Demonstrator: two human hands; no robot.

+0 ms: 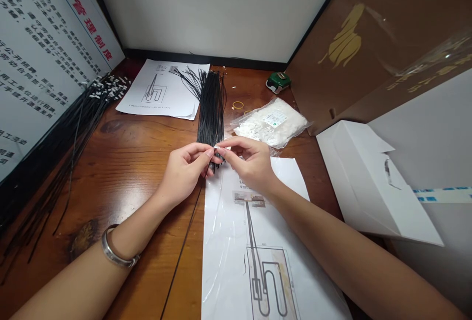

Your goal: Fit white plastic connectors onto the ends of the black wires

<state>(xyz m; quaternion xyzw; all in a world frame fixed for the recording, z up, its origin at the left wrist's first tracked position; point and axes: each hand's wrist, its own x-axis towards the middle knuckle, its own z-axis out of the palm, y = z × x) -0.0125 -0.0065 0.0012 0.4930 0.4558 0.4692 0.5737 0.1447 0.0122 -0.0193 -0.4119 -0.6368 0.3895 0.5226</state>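
My left hand (190, 167) pinches a thin black wire (183, 248) between thumb and forefinger, and the wire trails down toward the near edge of the table. My right hand (249, 160) is closed at its fingertips on a small white connector (217, 148), held against the wire's end. The fingertips of both hands nearly meet. Just beyond them lies a thick bundle of black wires (212, 106), its near end partly hidden by my hands. Under my right forearm is a printed drawing sheet (224, 261) in a clear sleeve.
A clear bag of small white parts (275, 122) lies right of the bundle, with a green tape measure (278, 82) behind it. Wires with white ends (79, 113) lean at left. Another printed sheet (173, 99) lies behind. A white box (361, 182) and brown carton (368, 30) stand right.
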